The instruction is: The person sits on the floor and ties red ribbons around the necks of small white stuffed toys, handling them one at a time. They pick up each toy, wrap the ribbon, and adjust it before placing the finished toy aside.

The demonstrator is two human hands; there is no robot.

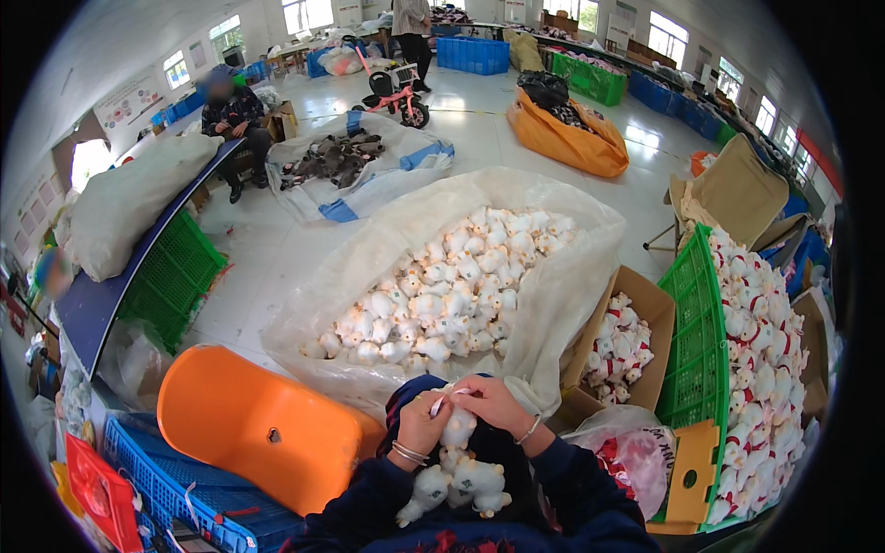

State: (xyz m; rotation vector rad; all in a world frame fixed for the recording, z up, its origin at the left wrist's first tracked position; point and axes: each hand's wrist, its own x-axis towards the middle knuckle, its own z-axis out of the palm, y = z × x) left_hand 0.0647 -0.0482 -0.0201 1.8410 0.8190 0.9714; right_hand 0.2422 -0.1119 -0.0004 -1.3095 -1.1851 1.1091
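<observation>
My left hand (421,428) and my right hand (496,405) are close together over my lap, fingers closed in a pinch. Between them runs a thin pale ribbon (442,404), its ends gripped by the fingertips. A small white plush toy (458,429) sits right under the fingers, partly covered by them; whether the ribbon goes round it I cannot tell. More white plush toys (478,481) rest on my dark clothes below. Just beyond my hands a large translucent sack (323,286) lies spread open, heaped with white plush toys (442,304).
An orange plastic stool (221,415) stands at my left beside a blue crate (171,470). To the right are a cardboard box (659,313) of plush toys with red ribbons, a plastic bag (636,442) and a full green crate (696,323). A person (235,115) sits at the far left.
</observation>
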